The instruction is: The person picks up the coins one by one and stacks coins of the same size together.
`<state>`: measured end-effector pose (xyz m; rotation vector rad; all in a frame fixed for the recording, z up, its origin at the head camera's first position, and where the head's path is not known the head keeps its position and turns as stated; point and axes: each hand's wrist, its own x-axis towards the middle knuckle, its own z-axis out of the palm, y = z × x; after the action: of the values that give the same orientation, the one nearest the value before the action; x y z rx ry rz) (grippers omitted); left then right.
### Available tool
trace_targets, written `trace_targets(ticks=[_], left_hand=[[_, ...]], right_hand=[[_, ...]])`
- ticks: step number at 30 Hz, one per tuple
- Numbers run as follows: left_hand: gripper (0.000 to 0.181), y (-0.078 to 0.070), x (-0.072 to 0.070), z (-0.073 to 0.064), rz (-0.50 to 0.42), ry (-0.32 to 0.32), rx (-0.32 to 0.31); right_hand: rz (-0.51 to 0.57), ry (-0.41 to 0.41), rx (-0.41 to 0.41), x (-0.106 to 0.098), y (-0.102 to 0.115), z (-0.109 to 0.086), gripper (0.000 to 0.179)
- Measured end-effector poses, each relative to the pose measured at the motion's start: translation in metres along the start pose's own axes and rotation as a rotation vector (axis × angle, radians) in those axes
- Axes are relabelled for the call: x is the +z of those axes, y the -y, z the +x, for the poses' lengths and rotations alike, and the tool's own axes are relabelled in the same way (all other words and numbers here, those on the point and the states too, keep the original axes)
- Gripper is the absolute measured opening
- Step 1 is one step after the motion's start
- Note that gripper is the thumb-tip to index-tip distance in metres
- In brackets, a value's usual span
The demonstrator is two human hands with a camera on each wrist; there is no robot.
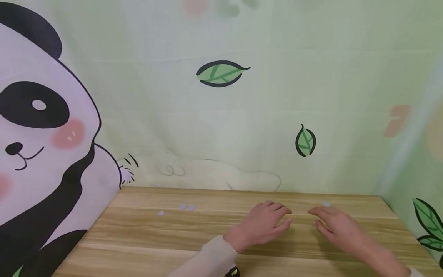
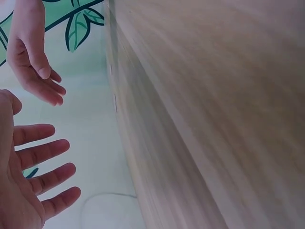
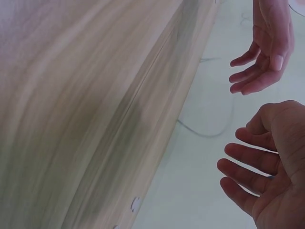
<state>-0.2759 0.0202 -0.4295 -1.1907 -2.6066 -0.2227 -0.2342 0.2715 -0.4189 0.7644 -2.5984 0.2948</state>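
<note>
Left hand (image 1: 263, 225) over middle of wooden table (image 1: 138, 246), right hand (image 1: 340, 229) over its right side; hands apart, fingers of both loosely extended and slightly spread, palms bare. Pale disc (image 1: 326, 203) on table's far right, just beyond right hand. Three pale dots (image 1: 182, 206), table's far left. Printed cloth (image 1: 221, 123) behind table's far edge.
</note>
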Motion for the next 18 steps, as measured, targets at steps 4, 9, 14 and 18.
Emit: trace_targets(ticks=[4,9,14,18], left_hand=[[0.048,0.002,0.000,0.008,0.001,0.009,-0.004],[0.045,0.005,0.004,0.017,-0.005,0.017,-0.001],[0.045,-0.001,0.012,0.027,0.009,0.026,0.001],[0.045,-0.004,0.016,0.033,-0.009,0.041,-0.027]], right_hand=[[-0.009,-0.012,0.002,0.002,-0.003,0.003,0.026],[0.001,-0.021,0.015,0.007,-0.006,0.004,0.025],[0.022,-0.007,0.061,0.009,-0.012,0.000,0.023],[0.027,-0.019,0.083,0.009,-0.019,-0.002,0.023]])
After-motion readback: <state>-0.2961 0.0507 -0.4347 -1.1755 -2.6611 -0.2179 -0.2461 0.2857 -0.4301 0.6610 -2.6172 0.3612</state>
